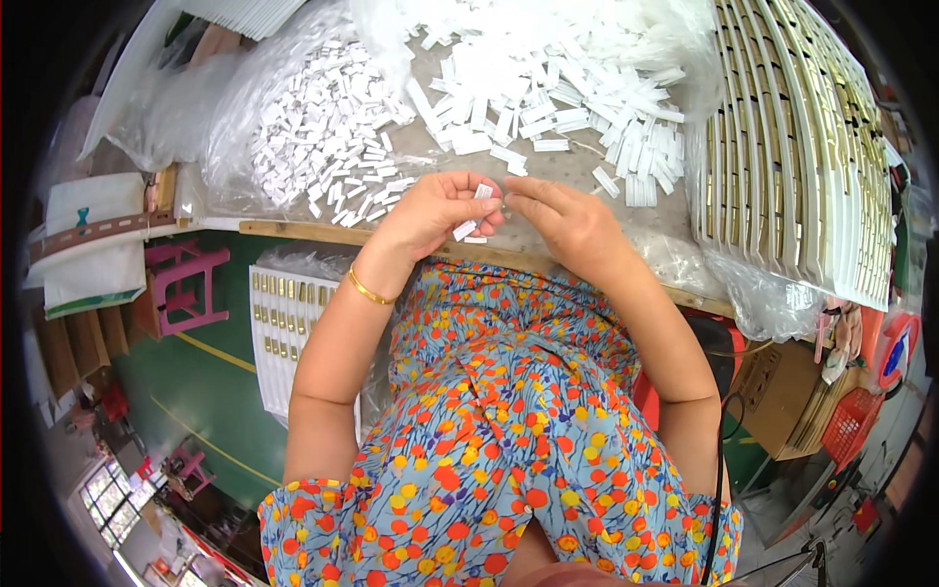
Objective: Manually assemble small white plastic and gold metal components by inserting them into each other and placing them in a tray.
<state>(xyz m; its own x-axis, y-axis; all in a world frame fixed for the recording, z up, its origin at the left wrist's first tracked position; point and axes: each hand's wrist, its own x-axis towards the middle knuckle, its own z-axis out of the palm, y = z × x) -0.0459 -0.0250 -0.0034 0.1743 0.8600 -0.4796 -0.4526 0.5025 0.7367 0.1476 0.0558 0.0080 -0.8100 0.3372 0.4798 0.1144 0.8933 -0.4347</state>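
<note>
At the table's near edge, my left hand (435,213) is closed around a few small white plastic pieces (466,230), which stick out between the fingers and below them. My right hand (572,223) meets it from the right, thumb and fingers drawn together at the left fingertips. Whatever that pinch holds is too small or hidden to name. Beyond my left hand spreads a heap of short white pieces (328,132). Longer white pieces (548,112) lie in a second heap straight ahead, some of them close past my right hand.
Clear plastic bags (235,127) surround the heaps. On the right stands a stack of white trays (782,147) with rows of gold-coloured metal parts. A similar white tray (279,367) is low at my left, near a pink stool (191,289). The table has a wooden front edge (313,233).
</note>
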